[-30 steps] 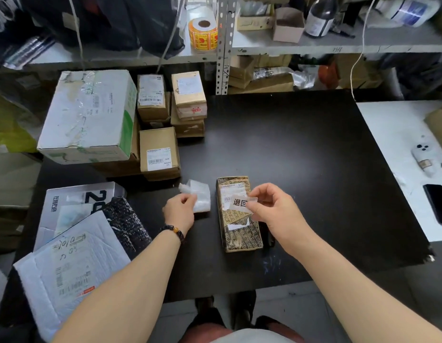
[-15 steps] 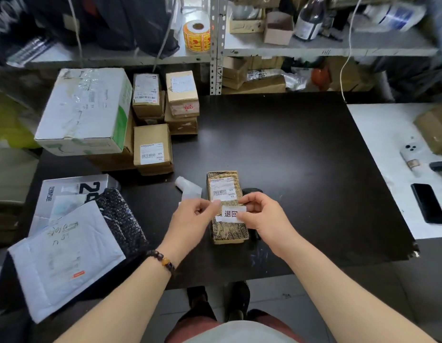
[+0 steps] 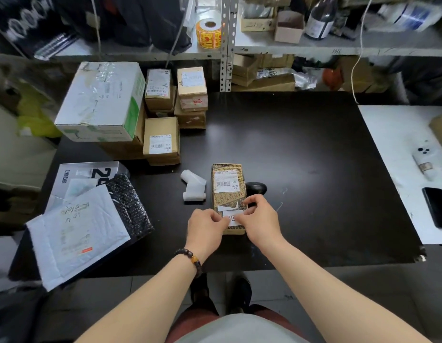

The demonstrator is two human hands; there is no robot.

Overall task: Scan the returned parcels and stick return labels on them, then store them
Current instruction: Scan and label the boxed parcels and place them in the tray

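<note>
- The patterned brown parcel (image 3: 228, 194) lies lengthwise on the black counter (image 3: 301, 157), right in front of you, with its shipping label (image 3: 226, 181) at the far end.
- Your left hand (image 3: 206, 227) pinches the left edge of the white return label (image 3: 233, 216); your right hand (image 3: 258, 219) pinches its right side, fingers curled over it. The label sits across the near end of the parcel, most of it hidden by your fingers.
- Whether it is fully stuck down you cannot tell from here, so treat it as half laid.
- Keep it clear of the barcode on the shipping label; the two look apart, which is right.
- Lay one edge first, then smooth across with a thumb so no crease or bubble forms.
- Press the corners last; the glossy patterned wrap may hold adhesive poorly.
- Steady the parcel with one hand while you rub, or it may slide on the smooth counter.
- The peeled backing strip (image 3: 194, 185) lies just left of the parcel; a dark object (image 3: 257, 188), likely the scanner, sits touching its right side.
- The stacked cardboard boxes (image 3: 163, 139) wait at the far left.
</note>
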